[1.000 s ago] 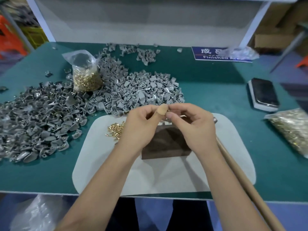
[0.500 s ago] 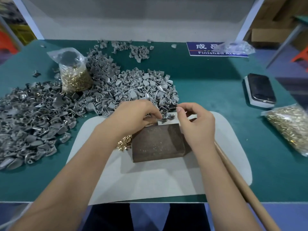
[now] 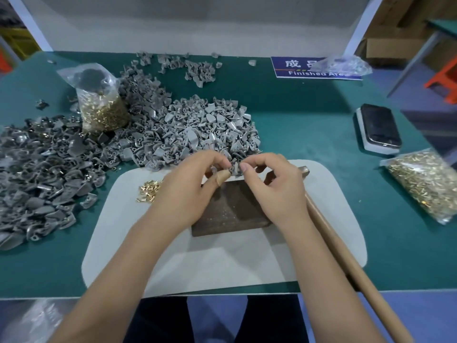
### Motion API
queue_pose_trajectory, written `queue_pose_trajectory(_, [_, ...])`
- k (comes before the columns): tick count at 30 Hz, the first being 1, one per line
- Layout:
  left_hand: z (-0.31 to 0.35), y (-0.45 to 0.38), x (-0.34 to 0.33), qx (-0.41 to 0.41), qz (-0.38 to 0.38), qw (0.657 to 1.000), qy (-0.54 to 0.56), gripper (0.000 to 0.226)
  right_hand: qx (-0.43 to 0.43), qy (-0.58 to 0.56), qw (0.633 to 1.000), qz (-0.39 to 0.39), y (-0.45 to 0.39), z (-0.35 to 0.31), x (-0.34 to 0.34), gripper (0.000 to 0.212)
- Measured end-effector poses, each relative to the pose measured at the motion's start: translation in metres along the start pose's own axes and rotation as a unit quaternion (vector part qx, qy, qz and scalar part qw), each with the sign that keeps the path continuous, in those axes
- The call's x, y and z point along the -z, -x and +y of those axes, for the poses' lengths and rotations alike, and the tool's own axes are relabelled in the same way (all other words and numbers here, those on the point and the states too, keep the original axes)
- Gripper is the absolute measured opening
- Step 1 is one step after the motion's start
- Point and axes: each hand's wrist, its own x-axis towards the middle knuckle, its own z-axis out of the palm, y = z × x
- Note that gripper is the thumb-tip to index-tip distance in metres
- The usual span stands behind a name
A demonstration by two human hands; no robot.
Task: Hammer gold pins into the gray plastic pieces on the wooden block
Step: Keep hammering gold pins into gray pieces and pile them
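Setting a gray piece above the block

Head view: my left hand (image 3: 188, 191) and right hand (image 3: 274, 189) are pinching one small gray plastic piece (image 3: 233, 168) at frame centre, just above the dark wooden block's (image 3: 230, 211) far edge; the wooden-handled hammer (image 3: 346, 263) is lying nearer my right.

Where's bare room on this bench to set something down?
Bare green table between the gray pieces pile and the phone; bare white mat nearer than the wooden block. The left side is crowded with pieces.
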Motion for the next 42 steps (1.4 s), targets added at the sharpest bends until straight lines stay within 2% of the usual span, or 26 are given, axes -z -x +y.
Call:
queue_pose_trajectory(4, [0.006, 0.038, -0.003, 0.032, 0.062, 0.998, -0.012, 0.012, 0.032, -0.010, 0.999, -0.011, 0.006, -0.006, 0.002, 0.006])
queue_pose_trajectory(10, [0.008, 0.051, 0.002, -0.016, 0.056, 0.996, -0.067, 0.011, 0.075, 0.050, 0.995, -0.046, 0.025, -0.021, 0.008, 0.003])
queue_pose_trajectory(18, [0.009, 0.048, 0.000, -0.014, 0.062, 0.996, -0.067, 0.013, 0.063, 0.191, 0.972, -0.122, 0.035, -0.046, 0.014, 0.005])
queue_pose_trajectory(26, [0.008, 0.048, 0.000, -0.013, 0.060, 0.996, -0.061, 0.009, 0.090, 0.308, 0.933, -0.166, 0.025, -0.065, 0.018, 0.007])
queue_pose_trajectory(32, [0.005, 0.050, -0.001, -0.008, 0.073, 0.994, -0.086, 0.007, 0.159, 0.420, 0.854, -0.264, 0.007, -0.080, 0.019, 0.025])
queue_pose_trajectory(36, [0.005, 0.052, -0.004, 0.001, 0.090, 0.993, -0.073, 0.008, 0.141, 0.430, 0.843, -0.289, 0.007, -0.086, 0.019, 0.032])
queue_pose_trajectory(40, [0.002, 0.052, -0.006, 0.002, 0.096, 0.993, -0.070, 0.009, 0.168, 0.457, 0.829, -0.274, 0.009, -0.087, 0.016, 0.017])
queue_pose_trajectory(42, [0.003, 0.052, -0.006, 0.001, 0.096, 0.993, -0.074, 0.009, 0.157, 0.467, 0.828, -0.268, 0.007, -0.085, 0.016, 0.017])
